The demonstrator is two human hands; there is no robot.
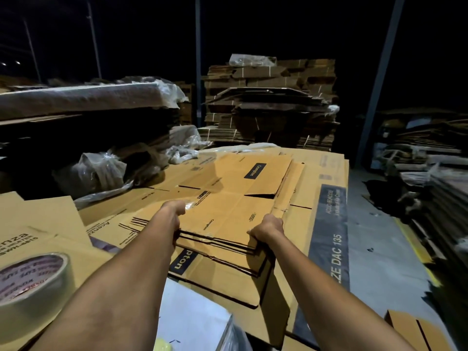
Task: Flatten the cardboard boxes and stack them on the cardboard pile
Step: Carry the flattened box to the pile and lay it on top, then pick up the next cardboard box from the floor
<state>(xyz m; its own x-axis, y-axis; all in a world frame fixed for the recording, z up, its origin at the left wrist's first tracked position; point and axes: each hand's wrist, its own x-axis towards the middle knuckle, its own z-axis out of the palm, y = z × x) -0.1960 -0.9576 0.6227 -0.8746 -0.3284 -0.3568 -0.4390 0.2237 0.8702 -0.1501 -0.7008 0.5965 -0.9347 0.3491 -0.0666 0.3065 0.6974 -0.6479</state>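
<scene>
Now both hands grip the near edge of a bundle of flattened boxes (228,224) lying atop the cardboard pile (326,224) — the left hand (174,216) curled round the left corner, the right hand (266,230) clamped on the right. Best, by my reading, to square the edges before letting go. Fingertips under the bundle are hidden — a tape roll (33,282) is cut off at left, the background dark.

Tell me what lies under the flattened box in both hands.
More flattened boxes, one printed "pton", on a large carton. The left hand and right hand grip the top box. Lower layers are hidden.
</scene>
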